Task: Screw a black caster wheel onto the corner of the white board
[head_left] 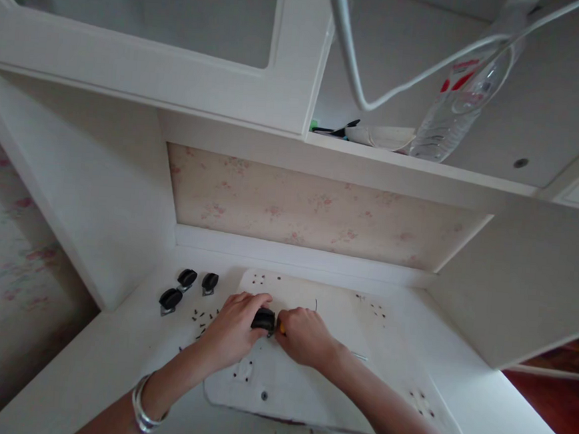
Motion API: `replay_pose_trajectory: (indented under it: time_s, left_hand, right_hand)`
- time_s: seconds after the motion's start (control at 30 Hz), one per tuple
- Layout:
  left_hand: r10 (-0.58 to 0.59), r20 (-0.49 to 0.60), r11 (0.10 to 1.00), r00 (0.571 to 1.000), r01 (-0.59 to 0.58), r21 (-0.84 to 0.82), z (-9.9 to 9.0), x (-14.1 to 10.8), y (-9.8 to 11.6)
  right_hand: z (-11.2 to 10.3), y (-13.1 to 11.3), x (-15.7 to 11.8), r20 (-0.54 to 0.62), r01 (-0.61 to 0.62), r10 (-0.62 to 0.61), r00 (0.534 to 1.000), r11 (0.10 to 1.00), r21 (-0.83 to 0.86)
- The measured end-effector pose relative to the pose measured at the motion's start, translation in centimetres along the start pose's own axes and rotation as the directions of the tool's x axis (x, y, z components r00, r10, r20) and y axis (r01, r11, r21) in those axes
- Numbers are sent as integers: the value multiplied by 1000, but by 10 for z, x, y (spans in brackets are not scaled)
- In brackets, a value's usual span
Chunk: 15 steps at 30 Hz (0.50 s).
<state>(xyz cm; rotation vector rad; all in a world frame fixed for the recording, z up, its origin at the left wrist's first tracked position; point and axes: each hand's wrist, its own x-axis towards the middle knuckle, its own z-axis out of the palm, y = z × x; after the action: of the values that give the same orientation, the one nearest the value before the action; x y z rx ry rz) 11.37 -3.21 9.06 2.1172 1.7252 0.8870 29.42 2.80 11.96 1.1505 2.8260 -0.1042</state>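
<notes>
My left hand point(238, 326) is closed round a black caster wheel point(263, 319), fingers above and thumb below, over the white board. Touching or nearly touching its right side is my right hand point(305, 333), a fist on a small orange-handled tool point(282, 327) whose kind is hidden by the fingers. Beneath both hands lies the white board point(326, 387), round-cornered, with groups of screw holes near its corners. Left of it stand three more caster wheels, one in front point(169, 299), one behind point(187, 278) and one to the right point(209, 282). Several small dark screws point(202, 325) lie scattered beside my left hand.
A thin metal rod point(359, 356) lies on the board by my right forearm. Overhead, a white cabinet point(155, 66) juts out; its shelf holds a plastic bottle point(448, 116), and a white cable point(352, 55) hangs in front. White side panels point(106, 182) enclose the desk.
</notes>
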Motion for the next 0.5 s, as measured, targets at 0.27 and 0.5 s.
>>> replay_pose_trajectory:
  time_s: [0.27, 0.5]
  left_hand:
    - [-78, -82, 988, 994, 88, 130, -18, 0, -33]
    - [-262, -113, 923, 958, 283, 261, -39, 8, -119]
  right_hand:
    - [-17, -6, 2, -115, 37, -28, 993, 997, 70]
    - [-10, -1, -7, -119, 53, -36, 992, 989, 140]
